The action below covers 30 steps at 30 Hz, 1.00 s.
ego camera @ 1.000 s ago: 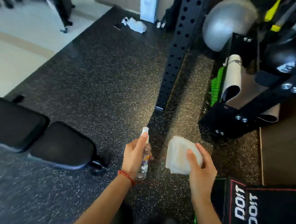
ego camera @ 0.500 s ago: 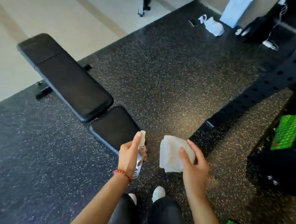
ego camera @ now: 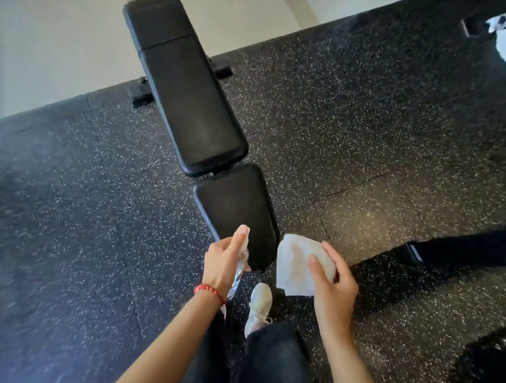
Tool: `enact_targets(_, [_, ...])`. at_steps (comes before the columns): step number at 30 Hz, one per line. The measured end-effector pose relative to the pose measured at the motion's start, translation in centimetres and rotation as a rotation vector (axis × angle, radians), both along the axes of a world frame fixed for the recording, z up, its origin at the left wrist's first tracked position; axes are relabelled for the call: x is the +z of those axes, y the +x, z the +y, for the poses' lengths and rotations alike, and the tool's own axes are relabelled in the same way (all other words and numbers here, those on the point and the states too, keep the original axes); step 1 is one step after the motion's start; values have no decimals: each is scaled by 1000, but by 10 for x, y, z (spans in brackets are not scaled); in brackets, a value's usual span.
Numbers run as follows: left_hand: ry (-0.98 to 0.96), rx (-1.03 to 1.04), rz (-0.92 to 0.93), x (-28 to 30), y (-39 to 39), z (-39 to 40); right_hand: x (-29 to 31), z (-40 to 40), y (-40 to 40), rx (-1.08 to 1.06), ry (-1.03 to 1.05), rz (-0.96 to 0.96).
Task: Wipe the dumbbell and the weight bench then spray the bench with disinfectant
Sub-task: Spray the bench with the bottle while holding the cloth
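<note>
From above the person's head, the black weight bench lies flat on the speckled rubber floor, its seat end just ahead of the hands. The left hand is wrapped around a small clear spray bottle, forefinger on top. The right hand pinches a folded white cloth beside it.

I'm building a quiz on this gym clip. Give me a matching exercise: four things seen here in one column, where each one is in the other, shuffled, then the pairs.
Things:
1. small clear spray bottle
2. folded white cloth
3. red bead bracelet
4. black padded weight bench

Places:
A. on the left wrist
B. in the right hand
C. on the speckled black rubber floor
D. in the left hand

Pairs: 1-D, 2-B, 3-A, 4-C
</note>
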<state>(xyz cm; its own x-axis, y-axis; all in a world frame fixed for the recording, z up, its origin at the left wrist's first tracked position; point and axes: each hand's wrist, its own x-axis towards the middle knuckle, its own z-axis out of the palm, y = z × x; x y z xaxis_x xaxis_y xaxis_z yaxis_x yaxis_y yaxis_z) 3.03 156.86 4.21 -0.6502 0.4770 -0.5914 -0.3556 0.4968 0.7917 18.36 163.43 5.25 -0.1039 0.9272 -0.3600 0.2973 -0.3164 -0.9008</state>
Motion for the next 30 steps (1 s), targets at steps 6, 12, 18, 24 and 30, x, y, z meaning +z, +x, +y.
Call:
enact_targets(6, [-71,19,19,-40,-14,12,-31,13,-12,33,-62,-31])
enact_targets(12, [-204,11,124,-68,-30,26,-61,16,-34,15,-105,-54])
enact_targets(18, [-310,74,150,-86,-36,25,-75,16,-46,5,-134,-52])
enact_targets(24, [-318,148,45,-96,-32,17,-80,15,-46,2,-158,-43])
enact_targets(30, [-345,163,8,-95,-41,7,-78,16,-49,14,-162,-51])
